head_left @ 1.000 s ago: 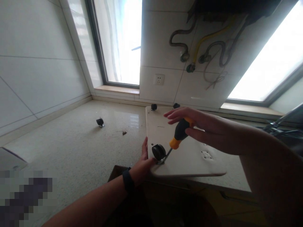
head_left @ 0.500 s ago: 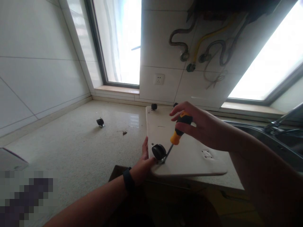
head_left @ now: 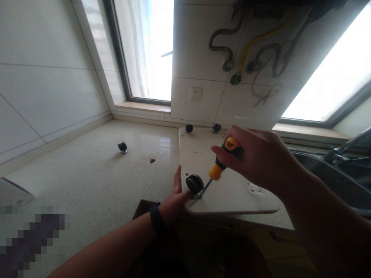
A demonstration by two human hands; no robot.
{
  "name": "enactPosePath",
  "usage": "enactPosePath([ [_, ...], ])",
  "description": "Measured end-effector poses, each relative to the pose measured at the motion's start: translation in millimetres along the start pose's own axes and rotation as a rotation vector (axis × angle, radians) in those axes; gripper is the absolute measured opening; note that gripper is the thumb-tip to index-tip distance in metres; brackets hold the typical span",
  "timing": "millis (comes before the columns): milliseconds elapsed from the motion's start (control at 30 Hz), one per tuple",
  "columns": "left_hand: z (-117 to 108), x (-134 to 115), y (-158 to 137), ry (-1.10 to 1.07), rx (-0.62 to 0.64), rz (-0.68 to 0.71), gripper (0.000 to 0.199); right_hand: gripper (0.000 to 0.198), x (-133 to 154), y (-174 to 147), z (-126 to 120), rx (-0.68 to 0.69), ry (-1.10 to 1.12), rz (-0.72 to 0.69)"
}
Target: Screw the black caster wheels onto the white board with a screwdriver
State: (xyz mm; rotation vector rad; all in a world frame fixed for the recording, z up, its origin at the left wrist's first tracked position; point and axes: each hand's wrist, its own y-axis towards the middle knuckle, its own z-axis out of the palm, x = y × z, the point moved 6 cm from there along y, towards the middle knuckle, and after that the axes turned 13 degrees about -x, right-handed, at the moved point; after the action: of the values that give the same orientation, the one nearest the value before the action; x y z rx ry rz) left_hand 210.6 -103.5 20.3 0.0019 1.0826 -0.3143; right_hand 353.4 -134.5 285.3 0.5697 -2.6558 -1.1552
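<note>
In my right hand (head_left: 246,154) is a yellow and black screwdriver (head_left: 216,171), its handle wrapped by my fingers. The shaft slants down to the metal plate of a black caster wheel (head_left: 194,183) at the near left corner of a white board (head_left: 220,200). The tip meets the plate, but the screw there is too small to make out. My left hand (head_left: 176,197) grips the board's left edge at that corner, thumb on top beside the caster. Two more casters, one of them the left one (head_left: 189,128), stand along the board's far edge.
A loose caster (head_left: 122,147) and a small pile of screws (head_left: 152,160) lie on the speckled counter (head_left: 101,181). A square mounting spot (head_left: 254,188) shows at the board's right. Beyond it is a steel sink (head_left: 307,164). A white box (head_left: 14,193) sits at far left.
My right hand has gone from a loose finger hold to a fuller grip around the screwdriver handle, rolling over it. The far right caster is now uncovered. My left hand stays in place.
</note>
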Motion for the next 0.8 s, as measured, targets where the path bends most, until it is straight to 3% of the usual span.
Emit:
enactPosePath([
  [67, -1, 0, 1, -0.008, 0.001, 0.006, 0.128, 0.038, 3, -4, 0, 0.06, 0.067, -0.026],
  [200, 0, 1, 1, -0.016, 0.028, -0.006, 0.127, 0.052, 3, -12, 1, 0.332, 0.394, -0.093],
  [267, 0, 0, 1, -0.016, 0.021, -0.003, 0.127, 0.048, 4, -13, -2, 0.404, 0.515, -0.117],
  [333, 0, 0, 0, -0.015, 0.014, -0.013, 0.128, 0.039, 5, -10, -5, 0.374, 0.514, -0.114],
  [433, 2, 3, -1, -0.026, 0.024, -0.033, 0.13, 0.032, 7, -5, -6, 0.291, 0.332, -0.068],
  [600, 1, 5, -1, -0.05, 0.024, 0.012, 0.126, 0.047, 9, -3, -2, 0.187, 0.005, 0.075],
  [700, 0, 6, 0, -0.03, 0.021, -0.018, 0.128, 0.045, 9, -3, -3, 0.144, -0.03, 0.093],
  [800, -1, 3, 0, 0.001, 0.016, -0.016, 0.128, 0.033, 5, -6, -4, 0.209, 0.085, 0.065],
])
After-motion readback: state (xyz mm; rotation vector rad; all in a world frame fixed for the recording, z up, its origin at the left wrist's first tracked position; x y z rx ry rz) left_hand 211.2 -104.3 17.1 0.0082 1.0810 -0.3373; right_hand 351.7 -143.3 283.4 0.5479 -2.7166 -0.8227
